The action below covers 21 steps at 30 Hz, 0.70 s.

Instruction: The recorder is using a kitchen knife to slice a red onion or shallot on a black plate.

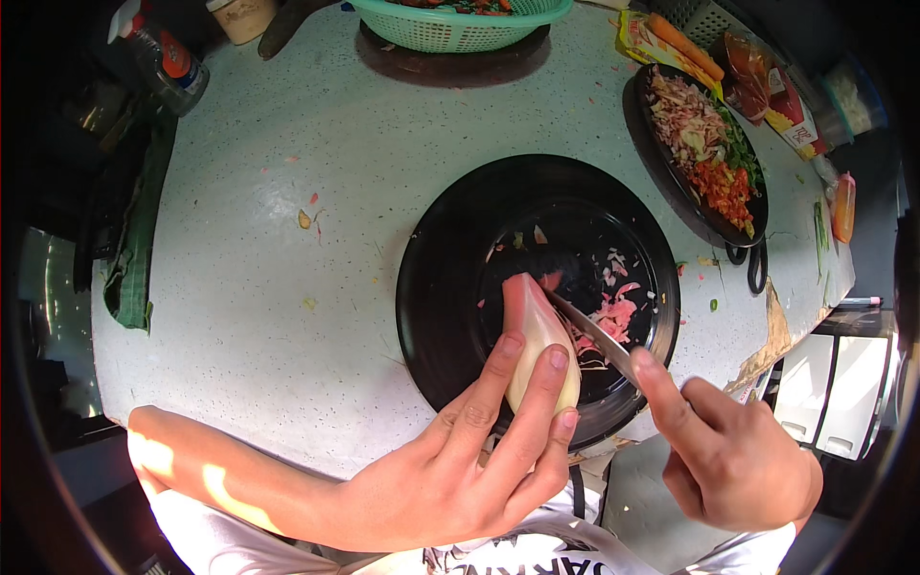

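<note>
My left hand (460,467) presses a peeled, pink-and-cream bud, apparently a banana blossom (528,316), onto a round black plate (453,237). Its pink end points away from me, and my fingers lie over the paler base. In my right hand (733,453) is a knife (600,339), with my index finger stretched along the blade. The blade's tip touches or lies right beside the blossom's right side near the pink end; I cannot tell how deep it sits. Pink shreds (611,316) lie on the plate, right of the blade, with small white bits nearby.
A black oval platter (740,233) at right holds chopped ingredients in separate heaps. Beyond it lie a carrot (686,47) and packets. A green colander (460,32) stands at the back, a spray bottle (165,65) at far left. The table's right front edge (769,338) is chipped.
</note>
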### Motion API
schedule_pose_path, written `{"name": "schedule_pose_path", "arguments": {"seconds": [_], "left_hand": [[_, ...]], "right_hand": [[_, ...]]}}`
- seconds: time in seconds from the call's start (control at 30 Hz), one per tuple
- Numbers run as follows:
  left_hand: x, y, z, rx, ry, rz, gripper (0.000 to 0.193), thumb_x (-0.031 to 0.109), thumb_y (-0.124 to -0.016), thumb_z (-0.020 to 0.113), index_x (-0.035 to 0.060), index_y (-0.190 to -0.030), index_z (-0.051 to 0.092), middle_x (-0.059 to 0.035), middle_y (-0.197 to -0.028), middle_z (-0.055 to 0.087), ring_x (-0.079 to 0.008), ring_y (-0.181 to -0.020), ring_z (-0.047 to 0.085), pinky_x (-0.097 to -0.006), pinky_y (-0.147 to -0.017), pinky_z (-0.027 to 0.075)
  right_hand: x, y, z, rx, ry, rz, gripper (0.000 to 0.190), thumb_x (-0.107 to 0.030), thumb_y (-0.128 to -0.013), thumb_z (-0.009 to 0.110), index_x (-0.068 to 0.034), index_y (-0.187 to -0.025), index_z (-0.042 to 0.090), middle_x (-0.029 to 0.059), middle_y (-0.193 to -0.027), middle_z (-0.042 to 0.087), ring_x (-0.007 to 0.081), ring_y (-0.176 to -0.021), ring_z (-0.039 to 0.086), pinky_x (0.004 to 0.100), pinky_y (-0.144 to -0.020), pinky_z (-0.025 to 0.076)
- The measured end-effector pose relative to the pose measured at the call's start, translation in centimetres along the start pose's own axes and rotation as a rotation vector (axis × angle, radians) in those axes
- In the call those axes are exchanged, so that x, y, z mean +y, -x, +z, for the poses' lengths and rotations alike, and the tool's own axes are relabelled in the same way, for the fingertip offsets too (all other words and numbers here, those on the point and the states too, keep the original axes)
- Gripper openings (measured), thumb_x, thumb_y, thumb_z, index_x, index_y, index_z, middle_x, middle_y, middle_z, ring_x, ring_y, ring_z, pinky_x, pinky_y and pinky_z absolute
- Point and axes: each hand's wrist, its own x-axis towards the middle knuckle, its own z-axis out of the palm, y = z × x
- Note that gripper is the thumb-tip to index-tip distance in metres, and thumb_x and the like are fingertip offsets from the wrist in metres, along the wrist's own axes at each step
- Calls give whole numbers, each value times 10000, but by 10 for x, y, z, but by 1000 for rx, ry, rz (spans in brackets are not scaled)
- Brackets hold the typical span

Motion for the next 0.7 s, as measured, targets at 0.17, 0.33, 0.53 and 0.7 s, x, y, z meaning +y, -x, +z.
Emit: {"name": "schedule_pose_path", "arguments": {"seconds": [0.17,0.33,0.53,0.7], "left_hand": [[0,12,-4,-66,-27,-38,400,80,-973,655,-50,-1325,515,-421,-1316,614,-560,-1113,704,-449,-804,660],[-3,4,-3,-27,-39,18,393,77,-957,667,-40,-1304,523,-422,-1315,613,-569,-1100,705,-457,-794,664],[-4,6,-1,-28,-44,26,393,82,-974,655,-17,-1326,511,-413,-1299,624,-551,-1087,717,-458,-783,669],[-2,6,-3,-21,-24,-8,379,95,-1000,655,-5,-1335,506,-386,-1298,638,-529,-1071,730,-435,-766,676]], "right_hand": [[-26,6,15,100,364,228,1000,-86,-577,742,-312,-1536,577,-27,-786,560,234,-488,576,407,-434,492],[-12,13,22,261,112,105,997,-7,-593,724,-162,-1560,540,37,-774,532,237,-502,570,404,-460,493],[-9,1,17,179,103,13,1010,-9,-599,742,-109,-1576,508,31,-796,527,218,-499,564,392,-459,485],[-11,-5,11,132,137,19,1035,-48,-572,759,-135,-1575,519,17,-805,531,203,-496,565,388,-440,471]]}}
